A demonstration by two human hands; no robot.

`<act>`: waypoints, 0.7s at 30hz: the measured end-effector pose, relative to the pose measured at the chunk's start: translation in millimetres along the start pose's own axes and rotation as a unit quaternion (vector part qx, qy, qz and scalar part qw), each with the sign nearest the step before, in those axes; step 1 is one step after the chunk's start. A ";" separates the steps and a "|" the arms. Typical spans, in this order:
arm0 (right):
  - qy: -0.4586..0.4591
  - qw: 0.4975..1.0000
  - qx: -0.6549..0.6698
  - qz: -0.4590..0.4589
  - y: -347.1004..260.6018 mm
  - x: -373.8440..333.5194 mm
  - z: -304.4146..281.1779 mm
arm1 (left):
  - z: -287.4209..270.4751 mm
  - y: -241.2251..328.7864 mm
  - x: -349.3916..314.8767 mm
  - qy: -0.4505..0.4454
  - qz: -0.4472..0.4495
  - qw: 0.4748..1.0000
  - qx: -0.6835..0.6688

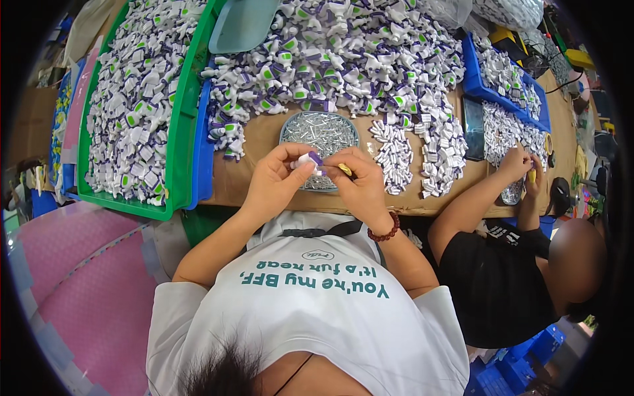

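Observation:
My left hand (273,179) is closed, pinching a small white and purple plastic part (314,158) between thumb and fingertips. My right hand (362,181) meets it from the other side, its fingers curled around a small yellow tool (345,169) whose kind I cannot make out. The tool's tip is hidden by my fingers near the part. Both hands hover over the near side of a shallow container (282,132) filled with short silver metal pins (321,125).
A large heap of white, purple and green plastic parts (330,59) covers the far table. Small white pieces (393,158) lie to the right. On the left stands a full green bin (177,148). A co-worker's hands (518,165) work at the right, near a blue tray (472,72).

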State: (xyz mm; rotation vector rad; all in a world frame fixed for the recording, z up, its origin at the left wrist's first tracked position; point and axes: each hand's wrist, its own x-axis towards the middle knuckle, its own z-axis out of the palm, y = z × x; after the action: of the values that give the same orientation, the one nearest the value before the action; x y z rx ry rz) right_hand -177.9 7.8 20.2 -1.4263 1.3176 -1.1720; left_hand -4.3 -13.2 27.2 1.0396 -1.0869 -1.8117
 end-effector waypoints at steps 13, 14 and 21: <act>-0.011 0.987 0.068 0.147 13.6 4.8 -16.7 | 1.4 -19.9 10.6 0.016 -0.067 0.989 -0.129; -0.032 0.990 -0.008 0.139 19.2 10.8 -27.9 | -0.2 -21.5 10.7 0.019 -0.074 0.985 -0.154; -0.003 0.834 -0.551 -0.042 86.1 63.0 -60.7 | -1.5 -18.7 7.0 0.019 -0.077 0.992 -0.094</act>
State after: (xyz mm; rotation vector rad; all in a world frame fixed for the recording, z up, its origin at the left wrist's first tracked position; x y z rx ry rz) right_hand -254.5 -61.9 -45.8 -2.2674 2.0815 -0.3601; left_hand -9.2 -13.5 7.8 1.0641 -0.8131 -1.9666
